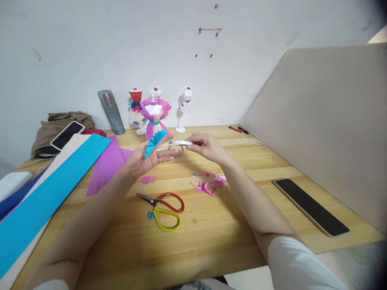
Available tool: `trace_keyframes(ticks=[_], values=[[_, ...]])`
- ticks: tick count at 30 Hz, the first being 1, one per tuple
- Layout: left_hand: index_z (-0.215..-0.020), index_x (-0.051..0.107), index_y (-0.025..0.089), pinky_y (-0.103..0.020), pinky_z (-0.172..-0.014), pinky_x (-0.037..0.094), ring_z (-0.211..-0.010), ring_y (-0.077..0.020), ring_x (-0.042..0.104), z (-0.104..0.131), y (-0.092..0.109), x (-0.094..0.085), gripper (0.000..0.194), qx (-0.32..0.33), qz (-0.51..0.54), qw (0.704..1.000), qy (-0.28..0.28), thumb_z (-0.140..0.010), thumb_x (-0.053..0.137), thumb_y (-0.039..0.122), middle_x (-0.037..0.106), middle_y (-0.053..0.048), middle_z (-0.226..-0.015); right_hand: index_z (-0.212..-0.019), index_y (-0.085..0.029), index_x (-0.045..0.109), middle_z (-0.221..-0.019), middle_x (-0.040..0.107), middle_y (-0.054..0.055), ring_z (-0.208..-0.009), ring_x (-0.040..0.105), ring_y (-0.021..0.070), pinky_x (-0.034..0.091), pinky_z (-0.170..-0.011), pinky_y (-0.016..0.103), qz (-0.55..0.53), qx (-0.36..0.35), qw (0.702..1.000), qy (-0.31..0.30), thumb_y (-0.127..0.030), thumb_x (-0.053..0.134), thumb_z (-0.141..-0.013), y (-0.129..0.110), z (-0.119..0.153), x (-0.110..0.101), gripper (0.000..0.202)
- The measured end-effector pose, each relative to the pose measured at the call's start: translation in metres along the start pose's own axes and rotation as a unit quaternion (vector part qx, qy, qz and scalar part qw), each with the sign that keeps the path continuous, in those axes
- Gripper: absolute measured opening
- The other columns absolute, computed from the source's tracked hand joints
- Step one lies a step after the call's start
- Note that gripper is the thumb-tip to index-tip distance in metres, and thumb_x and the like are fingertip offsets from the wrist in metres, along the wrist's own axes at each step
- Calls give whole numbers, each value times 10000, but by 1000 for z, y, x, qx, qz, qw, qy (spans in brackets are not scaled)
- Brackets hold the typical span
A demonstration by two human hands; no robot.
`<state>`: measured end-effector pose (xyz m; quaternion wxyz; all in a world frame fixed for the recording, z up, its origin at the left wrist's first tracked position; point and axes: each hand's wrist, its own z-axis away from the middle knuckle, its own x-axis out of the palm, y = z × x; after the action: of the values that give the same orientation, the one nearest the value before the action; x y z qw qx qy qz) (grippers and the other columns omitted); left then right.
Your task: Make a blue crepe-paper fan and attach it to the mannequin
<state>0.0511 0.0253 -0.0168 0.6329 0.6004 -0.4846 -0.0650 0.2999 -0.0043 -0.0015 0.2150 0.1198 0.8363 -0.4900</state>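
Two hands [206, 146] hold blue paper [155, 143] and tape [178, 143] well inside the table's edges [217, 264].

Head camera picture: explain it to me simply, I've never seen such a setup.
There is no machine here: a person works barehanded, filmed by a camera worn on their own head, looking forward and down. The left hand bears a pleated blue paper piece; its grip is unclear. The right hand pinches a thin white ring-shaped roll. On the pale wooden table lie red-and-yellow-handled metal scissors, pink paper scraps and, at right, a black-screened phone. Small white dress forms, some in colourful outfits, stand behind.
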Motion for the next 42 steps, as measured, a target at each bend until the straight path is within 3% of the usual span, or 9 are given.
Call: trace_keyframes(ticks=[4, 7, 13, 19, 22, 25, 29, 35, 42], values=[[-1234, 698, 260, -429, -908, 606, -1037, -317, 749, -1, -5, -1, 376, 13, 19, 1000, 2, -859, 731, 252, 605, -103, -1444, -880, -197, 797, -718, 625, 37, -649, 516, 156, 337, -651, 303, 145, -36, 988, -21, -265, 663, -878, -2, 1, -2, 150], [-1179, 720, 266, -430, -919, 603, -1012, -301, 758, -1, -5, -4, 323, 11, 18, 1000, 2, -858, 725, 237, 619, -80, -1430, -891, -211, 805, -734, 626, 48, -682, 544, 173, 346, -666, 307, 159, -47, 985, -40, -294, 656, -897, -4, 0, 0, 171], [-1345, 624, 281, -383, -879, 611, -975, -285, 768, -3, -3, -13, 511, 21, 31, 999, 19, -850, 722, 206, 610, -108, -1439, -798, -215, 789, -687, 638, 29, -641, 529, 163, 390, -641, 307, -12, -41, 998, -38, -519, 719, -832, -4, -1, 0, 314], [-1377, 593, 293, -363, -814, 631, -928, -287, 778, -4, -1, -8, 543, 12, 45, 999, 6, -852, 713, 229, 626, -105, -1426, -759, -211, 785, -698, 642, 16, -633, 520, 145, 407, -631, 301, -124, 4, 992, -28, -475, 816, -724, 1, -2, 3, 268], [-1386, 589, 284, -321, -759, 635, -901, -277, 782, -4, -2, -10, 630, 22, 30, 999, -12, -788, 785, 243, 623, -117, -1428, -748, -203, 784, -669, 617, -2, -588, 479, 117, 381, -586, 279, -173, 36, 984, -39, -421, 852, -673, 4, -1, 5, 241], [-1428, 553, 291, -277, -694, 623, -845, -240, 785, -4, -4, -13, 634, 12, 16, 1000, -3, -825, 748, 256, 603, -122, -1453, -738, -200, 786, -662, 611, -6, -568, 468, 104, 343, -535, 256, -209, 59, 976, -32, -385, 866, -641, 7, -1, 8, 224], [-1457, 526, 319, -261, -660, 616, -792, -218, 783, -3, -7, -14, 681, 11, 4, 1000, -15, -817, 756, 271, 612, -110, -1448, -754, -205, 798, -669, 631, 8, -566, 477, 109, 329, -500, 246, -239, 59, 969, -15, -406, 867, -631, 12, 1, 12, 246], [-1477, 508, 254, -265, -628, 613, -748, -221, 780, -4, -13, -16, 661, -19, 32, 999, -25, -849, 711, 289, 659, -143, -1379, -705, -199, 778, -673, 641, 17, -526, 469, 95, 326, -481, 250, -325, 32, 945, -23, -457, 886, -605, 22, 0, 27, 298], [-1485, 494, 270, -285, -706, 613, -726, -194, 773, -4, -17, -15, 604, 0, 34, 999, 17, -901, 650, 250, 677, -118, -1359, -661, -204, 766, -639, 635, 16, -503, 479, 105, 338, -472, 262, -380, 32, 924, -22, -474, 896, -565, 26, 0, 40, 315]])
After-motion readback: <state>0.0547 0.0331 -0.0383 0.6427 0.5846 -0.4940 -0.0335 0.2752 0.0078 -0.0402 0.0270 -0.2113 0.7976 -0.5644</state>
